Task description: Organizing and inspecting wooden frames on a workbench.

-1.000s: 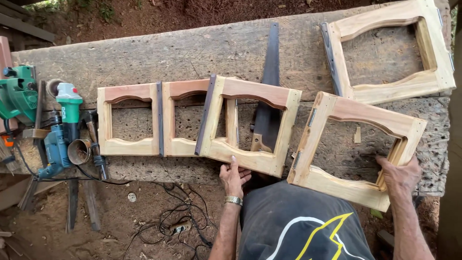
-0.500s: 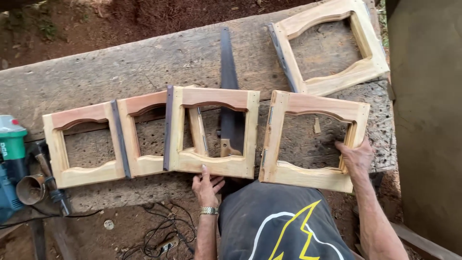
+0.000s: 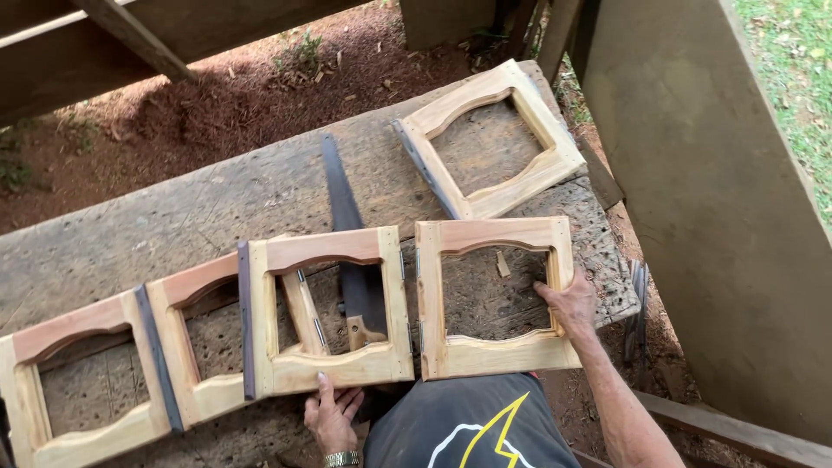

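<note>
Two wooden frames (image 3: 329, 312) (image 3: 494, 299) lie side by side, one under each hand (image 3: 334, 416) (image 3: 568, 303).

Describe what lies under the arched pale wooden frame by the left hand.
Under the arched pale wooden frame a dark-bladed handsaw lies on the weathered plank workbench; its wooden handle shows through the opening. The frame's rails cover parts of blade and handle. The left hand presses the bottom rail.

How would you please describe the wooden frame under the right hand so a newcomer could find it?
On the weathered workbench, a row of arched wooden frames runs along the near edge. The rightmost frame has the right hand gripping its right rail; unlike its neighbour, no saw lies beneath it.
</note>
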